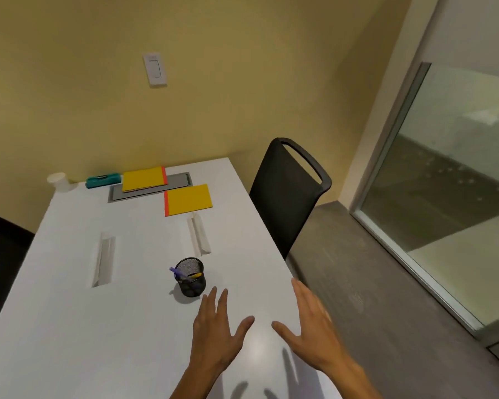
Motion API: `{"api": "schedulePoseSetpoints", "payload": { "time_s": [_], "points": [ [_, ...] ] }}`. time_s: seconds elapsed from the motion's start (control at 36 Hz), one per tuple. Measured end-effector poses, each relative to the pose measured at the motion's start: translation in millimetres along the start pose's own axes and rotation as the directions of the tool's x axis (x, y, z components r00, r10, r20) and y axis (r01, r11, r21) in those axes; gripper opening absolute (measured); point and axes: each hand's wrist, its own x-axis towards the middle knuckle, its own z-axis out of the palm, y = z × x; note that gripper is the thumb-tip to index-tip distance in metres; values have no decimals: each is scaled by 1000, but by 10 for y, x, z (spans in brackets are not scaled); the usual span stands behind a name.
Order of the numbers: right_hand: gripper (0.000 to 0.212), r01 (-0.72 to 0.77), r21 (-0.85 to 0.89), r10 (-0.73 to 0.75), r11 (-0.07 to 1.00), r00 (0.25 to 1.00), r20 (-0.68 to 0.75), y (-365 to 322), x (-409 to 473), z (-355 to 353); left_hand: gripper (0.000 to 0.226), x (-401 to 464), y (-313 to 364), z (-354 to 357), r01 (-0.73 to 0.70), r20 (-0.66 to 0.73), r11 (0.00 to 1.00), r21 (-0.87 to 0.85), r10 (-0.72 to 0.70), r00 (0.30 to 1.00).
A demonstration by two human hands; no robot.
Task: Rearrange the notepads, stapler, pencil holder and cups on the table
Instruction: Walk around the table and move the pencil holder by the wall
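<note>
Head view, left hand (216, 326), right hand (311, 321), flat

bare table (69, 326) lies left of the pencil holder (191, 279) and between it and my left hand (218, 329). beyond the holder two raised white strips (198, 236) flank an open lane; behind them notepads (188, 200) and stapler (103, 180) block.

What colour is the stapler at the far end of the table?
Teal, with a dark label on top; the stapler shows only in the head view.
</note>
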Motion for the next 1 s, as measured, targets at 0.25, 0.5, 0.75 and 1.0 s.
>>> {"api": "schedulePoseSetpoints", "payload": {
  "time_s": [0.25,0.5,0.75,1.0],
  "points": [
    [102,86,22,-86,996,996,20,629,328,-454,120,181,717,344,68,-64,997,42,-65,996],
    [100,231,50,-234,972,970,65,1492,395,-1278,121,12,1722,820,252,-153,967,31,-244,958],
    [98,308,48,-312,950,941,135,1985,521,-1735,104,-167,2241,1147,362,-189,931,39,-349,918],
    [100,409,99,-421,907,881,215,1941,849,-1705,101,-68,2179,1219,481,-289,876,25,-455,842]
  ]
}}
